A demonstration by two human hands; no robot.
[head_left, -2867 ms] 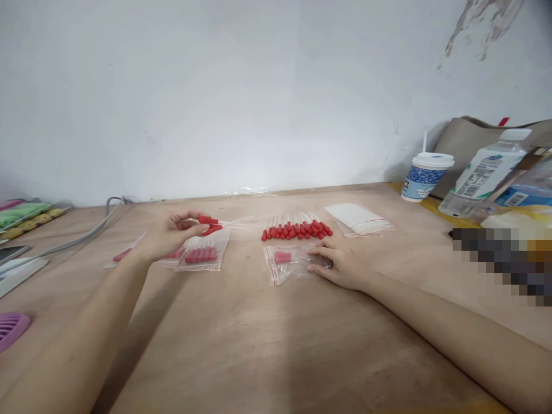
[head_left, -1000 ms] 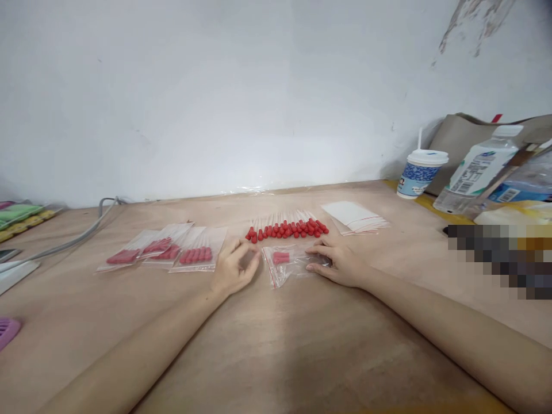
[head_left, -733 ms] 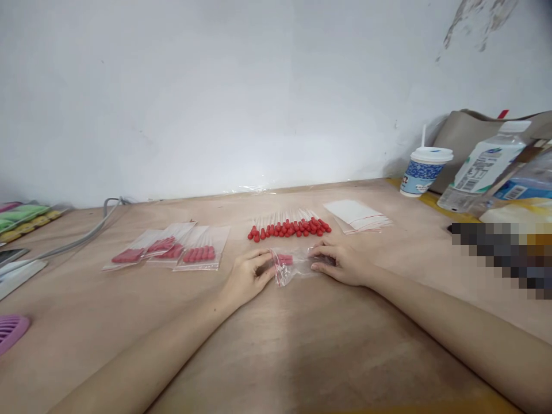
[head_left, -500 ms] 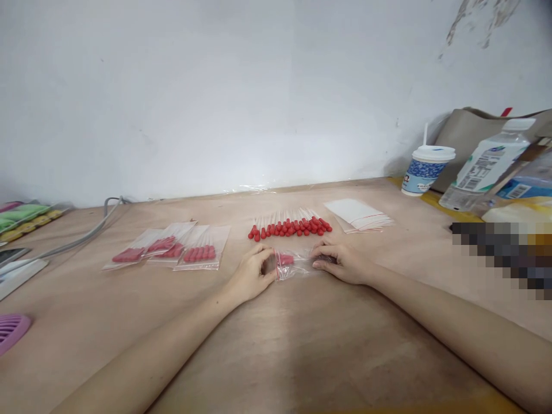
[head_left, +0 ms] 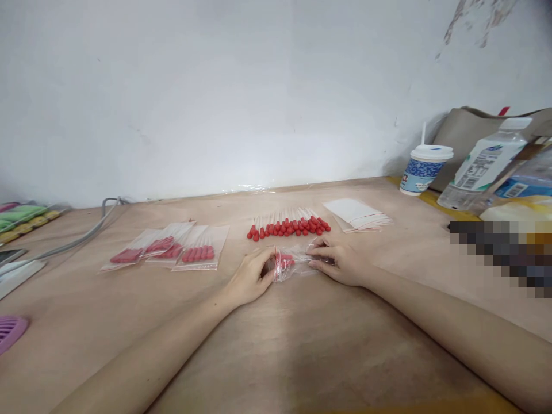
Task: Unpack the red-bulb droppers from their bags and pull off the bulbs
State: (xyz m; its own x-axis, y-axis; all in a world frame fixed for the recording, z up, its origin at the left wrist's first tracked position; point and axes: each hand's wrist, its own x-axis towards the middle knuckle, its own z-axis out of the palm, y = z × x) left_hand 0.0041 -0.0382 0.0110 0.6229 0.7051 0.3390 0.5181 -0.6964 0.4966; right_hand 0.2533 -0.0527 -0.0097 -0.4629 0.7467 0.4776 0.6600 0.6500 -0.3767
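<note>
Between my hands is a clear zip bag with several red-bulbed droppers inside. My left hand has its fingers closed on the bag's left end, where a red line runs along the edge. On the other side, my right hand pinches the bag's right end; part of that end is hidden by the fingers. Just behind the bag lies a row of loose red-bulbed droppers, their clear stems pointing to the wall. Off to the left, filled zip bags of droppers overlap one another.
A stack of flat zip bags lies at the back right. Farther right stand a paper cup with a straw, a plastic bottle and a grey bag. A grey cable and a purple slotted object are at left.
The bag between my hands looks more crumpled, and the droppers in it have shifted slightly. Both hands keep their hold in nearly the same place.
</note>
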